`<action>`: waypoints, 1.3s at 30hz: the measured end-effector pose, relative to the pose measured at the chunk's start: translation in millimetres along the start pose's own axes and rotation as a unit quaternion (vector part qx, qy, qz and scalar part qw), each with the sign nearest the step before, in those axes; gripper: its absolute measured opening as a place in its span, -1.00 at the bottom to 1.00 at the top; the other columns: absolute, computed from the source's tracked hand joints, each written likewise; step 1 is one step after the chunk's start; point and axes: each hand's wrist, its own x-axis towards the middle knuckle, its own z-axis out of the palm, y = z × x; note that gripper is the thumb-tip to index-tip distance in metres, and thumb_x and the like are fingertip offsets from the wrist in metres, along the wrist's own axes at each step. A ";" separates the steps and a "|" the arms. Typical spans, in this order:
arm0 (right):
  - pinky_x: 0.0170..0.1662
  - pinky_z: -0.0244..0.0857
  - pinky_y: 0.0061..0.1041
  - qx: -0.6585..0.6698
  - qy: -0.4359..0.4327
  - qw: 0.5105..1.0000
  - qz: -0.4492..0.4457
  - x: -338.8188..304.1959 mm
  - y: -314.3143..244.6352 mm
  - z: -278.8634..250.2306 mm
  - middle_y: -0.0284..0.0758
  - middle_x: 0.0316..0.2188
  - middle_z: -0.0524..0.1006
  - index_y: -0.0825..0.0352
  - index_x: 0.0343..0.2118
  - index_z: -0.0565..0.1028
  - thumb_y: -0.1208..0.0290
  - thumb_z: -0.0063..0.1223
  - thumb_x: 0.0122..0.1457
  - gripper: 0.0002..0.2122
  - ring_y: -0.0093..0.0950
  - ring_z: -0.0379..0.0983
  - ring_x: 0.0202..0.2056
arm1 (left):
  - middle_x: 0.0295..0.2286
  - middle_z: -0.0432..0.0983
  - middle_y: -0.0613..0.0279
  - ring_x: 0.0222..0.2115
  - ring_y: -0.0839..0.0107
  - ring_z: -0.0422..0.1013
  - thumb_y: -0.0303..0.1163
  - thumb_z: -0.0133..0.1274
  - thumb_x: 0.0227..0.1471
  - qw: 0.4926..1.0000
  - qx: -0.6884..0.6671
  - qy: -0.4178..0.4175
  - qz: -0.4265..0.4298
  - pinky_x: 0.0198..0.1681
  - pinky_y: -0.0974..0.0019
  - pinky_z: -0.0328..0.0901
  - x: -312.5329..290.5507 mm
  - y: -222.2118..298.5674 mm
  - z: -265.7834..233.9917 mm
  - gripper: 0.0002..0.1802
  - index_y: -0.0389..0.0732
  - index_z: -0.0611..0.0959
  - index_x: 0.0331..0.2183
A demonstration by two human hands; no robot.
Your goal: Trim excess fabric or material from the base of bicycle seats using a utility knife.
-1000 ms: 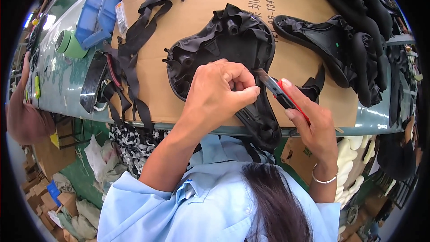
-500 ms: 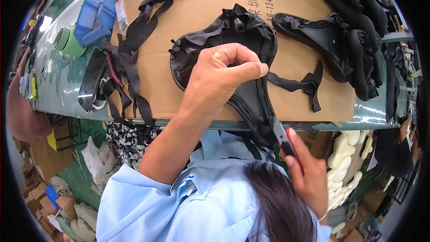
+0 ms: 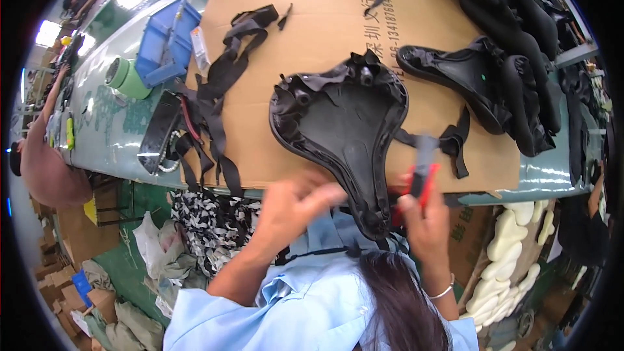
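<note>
A black bicycle saddle (image 3: 344, 127) lies upside down, its hollow underside up, gathered fabric around its wide rear and its narrow nose toward me. My left hand (image 3: 292, 211) is left of the nose, slightly blurred, thumb apart from the fingers and nothing visible in it. In my right hand (image 3: 426, 224), right of the nose, a red-and-black utility knife (image 3: 422, 182) is gripped with its blade pointing away from me; motion smears it. Beyond the knife lies a black fabric strip (image 3: 455, 143).
Brown cardboard (image 3: 253, 123) covers the table. Another upturned saddle (image 3: 455, 71) and a pile of black saddles (image 3: 530, 104) sit right. Left are black strips (image 3: 224, 75), a blue bin (image 3: 168, 45) and a green tape roll (image 3: 127, 78). A person (image 3: 52, 162) is far left.
My left hand has come down from above the saddle to beside its nose, its pinch loosened. The knife has swung up and away from the nose. The saddle appears lower in view.
</note>
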 end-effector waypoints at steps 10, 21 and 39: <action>-0.41 0.29 -0.73 0.127 0.158 0.978 -0.041 32.0 4.2 -18.4 -0.39 -0.27 0.54 0.38 -0.01 0.32 0.44 -0.10 0.26 -0.73 -0.74 0.38 -0.46 | -0.19 0.52 -0.10 -0.22 0.02 0.45 -0.23 0.05 0.08 0.902 0.319 -0.075 0.280 -0.14 0.12 0.31 83.6 57.2 -50.4 -0.54 -0.30 0.52 -0.04; -0.40 0.28 -0.62 0.095 -0.014 0.994 -0.042 50.4 9.1 -4.3 -0.35 -0.42 0.51 0.40 -0.02 0.38 0.45 0.03 0.19 -0.69 -0.62 0.37 -0.50 | -0.65 0.41 0.12 -0.54 0.20 0.36 -0.19 0.11 0.04 0.923 0.298 0.117 0.212 -0.43 0.15 0.19 59.8 62.0 38.9 -0.64 -0.29 0.58 -0.58; -0.60 0.18 -0.44 -0.406 -0.100 0.878 -0.235 15.2 -39.1 -59.7 -0.35 -0.64 0.25 0.04 0.18 0.34 0.60 0.05 -0.02 -0.38 -0.42 0.27 -0.68 | -0.73 0.31 0.25 -0.60 0.38 0.19 -0.45 0.04 -0.17 0.968 -0.038 0.114 0.219 -0.37 0.32 0.09 47.0 35.4 37.0 -0.80 -0.29 0.44 -0.70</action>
